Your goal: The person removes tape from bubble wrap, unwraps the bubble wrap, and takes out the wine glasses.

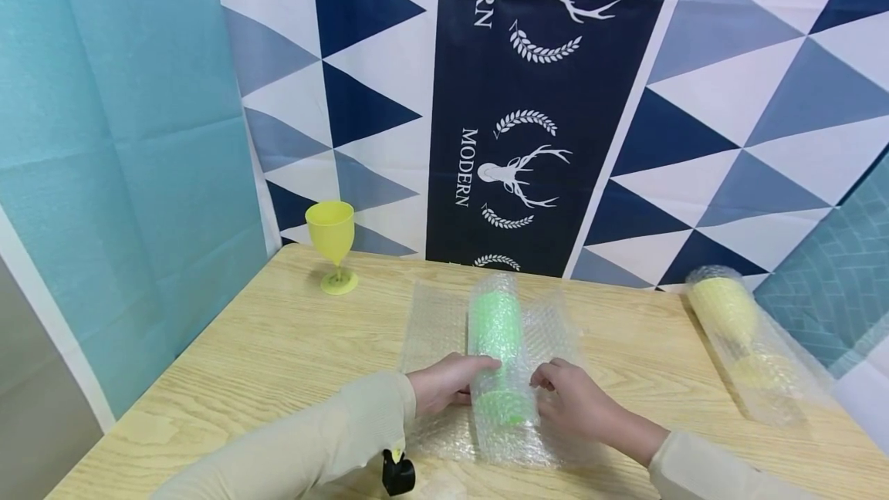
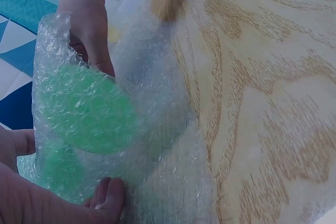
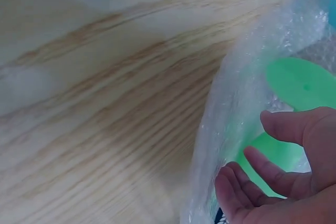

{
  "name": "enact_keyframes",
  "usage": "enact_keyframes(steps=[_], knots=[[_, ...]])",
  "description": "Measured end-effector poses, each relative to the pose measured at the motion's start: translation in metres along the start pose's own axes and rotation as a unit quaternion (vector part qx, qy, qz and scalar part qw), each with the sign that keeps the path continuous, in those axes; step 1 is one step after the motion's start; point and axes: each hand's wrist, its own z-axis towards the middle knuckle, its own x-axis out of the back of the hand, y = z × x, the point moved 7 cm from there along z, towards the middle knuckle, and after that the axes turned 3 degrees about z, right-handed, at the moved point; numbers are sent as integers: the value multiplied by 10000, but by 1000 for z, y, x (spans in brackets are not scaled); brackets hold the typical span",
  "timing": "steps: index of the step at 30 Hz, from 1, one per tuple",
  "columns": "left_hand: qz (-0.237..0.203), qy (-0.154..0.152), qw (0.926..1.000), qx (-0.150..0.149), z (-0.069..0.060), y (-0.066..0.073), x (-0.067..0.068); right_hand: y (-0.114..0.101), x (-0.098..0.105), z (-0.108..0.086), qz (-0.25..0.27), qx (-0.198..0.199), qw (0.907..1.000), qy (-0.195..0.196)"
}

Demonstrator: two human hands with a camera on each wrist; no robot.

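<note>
On the wood-grain table (image 1: pixel 278 338), the green goblet (image 1: pixel 497 322) (likely light, stiff, slippery in bubble wrap (image 1: pixel 434 322)) seems best held by its bowl; the left hand (image 1: pixel 444 386) grips its wrapped middle, the right hand (image 1: pixel 578 405), relaxed, clasps nothing.

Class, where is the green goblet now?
In the head view, the green goblet lies within bubble wrap on the table, just right of centre, its near end between the left hand and the right hand.
</note>
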Motion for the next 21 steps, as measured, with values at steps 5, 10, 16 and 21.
enact_keyframes(steps=[5,10,16,21], knots=[[-50,-1,10000,32,-1,0,0,6,-1,-9,-48,39,10000,-63],[60,-87,9999,37,-2,2,0,9,-5,-14,-132,173,9998,-23],[197,126,9996,-128,-9,9,3,9,-9,-16,-99,238,9997,41],[764,690,9943,-277,-17,20,11,10,-9,-15,-157,92,9998,46]])
